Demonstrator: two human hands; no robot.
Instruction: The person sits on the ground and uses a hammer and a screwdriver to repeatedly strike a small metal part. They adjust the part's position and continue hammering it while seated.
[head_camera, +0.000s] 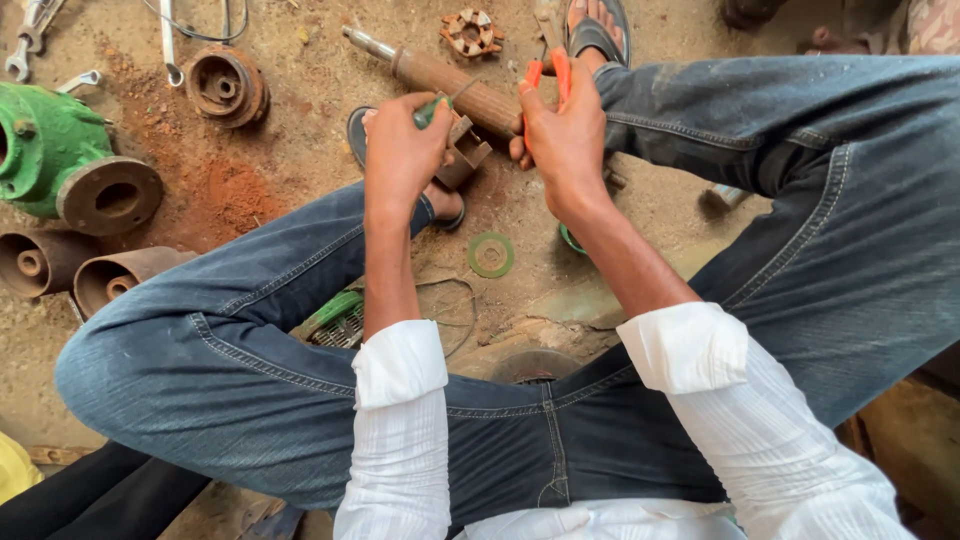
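Near the upper centre of the frame, your left hand was curled around a green-handled tool, pressed against a rusty bracket on the motor rotor shaft. Your right hand gripped orange-handled pliers beside it. A green pump housing lay at upper left, and a green washer rested on the dirt floor at centre.

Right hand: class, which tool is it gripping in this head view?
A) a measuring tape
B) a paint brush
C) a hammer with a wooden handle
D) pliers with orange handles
D: the right hand closes around pliers whose orange handles stick up above the fingers, beside the rusty rotor shaft.
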